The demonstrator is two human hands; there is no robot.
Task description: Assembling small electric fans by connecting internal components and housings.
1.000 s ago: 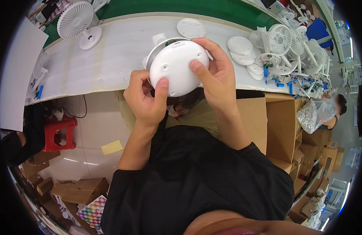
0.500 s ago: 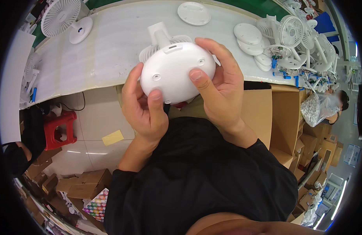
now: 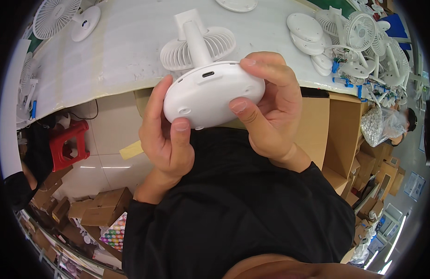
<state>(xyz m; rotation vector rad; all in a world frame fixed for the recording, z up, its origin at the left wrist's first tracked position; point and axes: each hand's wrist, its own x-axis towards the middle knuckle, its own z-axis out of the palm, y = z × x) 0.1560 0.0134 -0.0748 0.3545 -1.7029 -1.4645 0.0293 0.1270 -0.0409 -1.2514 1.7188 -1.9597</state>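
Note:
Between my two hands is a small white desk fan (image 3: 215, 100), held by its oval base with the underside tilted toward me. A port slot shows on the base's rim, along with round recessed screw holes. The fan's stem and slatted head point away over the table edge. My left hand (image 3: 161, 135) grips the base's left end, thumb on the underside and fingers along the rim. My right hand (image 3: 273, 107) grips the right end, thumb on the underside and index finger on the upper rim.
A white-covered table (image 3: 126, 51) stretches ahead. On it stand a white fan (image 3: 56, 18) at far left, white round discs (image 3: 305, 28) and several fans (image 3: 361, 30) at right. Cardboard boxes (image 3: 343, 139) stand at my right; a red stool (image 3: 68, 144) and another person's arm (image 3: 29, 176) are at left.
Both hands have tipped the fan, so its port side now faces me more and the stem and slatted head show more fully. The view has shifted slightly.

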